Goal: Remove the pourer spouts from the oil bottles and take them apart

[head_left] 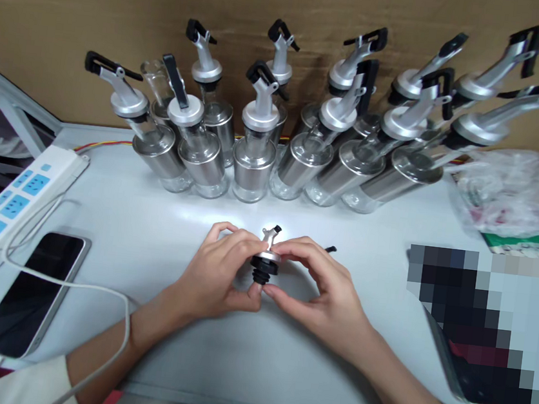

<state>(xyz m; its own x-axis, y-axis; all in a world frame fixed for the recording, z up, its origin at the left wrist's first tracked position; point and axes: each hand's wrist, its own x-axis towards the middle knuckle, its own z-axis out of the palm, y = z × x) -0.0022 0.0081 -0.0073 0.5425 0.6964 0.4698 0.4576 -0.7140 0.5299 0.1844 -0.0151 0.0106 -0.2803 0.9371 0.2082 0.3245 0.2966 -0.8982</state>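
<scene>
Between my two hands, above the middle of the table, is a bottle pourer (267, 257) with a silver spout on top and a black ribbed stopper below. My left hand (223, 265) grips it from the left, fingers at the silver collar and thumb by the stopper's lower end. On the other side, my right hand (321, 282) pinches it the same way, fingertips at the collar and thumb near the bottom. A small black lever (331, 249) pokes out behind my right hand; the rest of it is hidden.
Several glass bottles with steel sleeves (252, 168) and pourers stand in two rows at the back. A white power strip (0, 210) and a phone (35, 295) lie left, a white cable (94, 287) crossing my left arm. Plastic bags (509, 190) and a partly blurred dark device (456, 353) lie right.
</scene>
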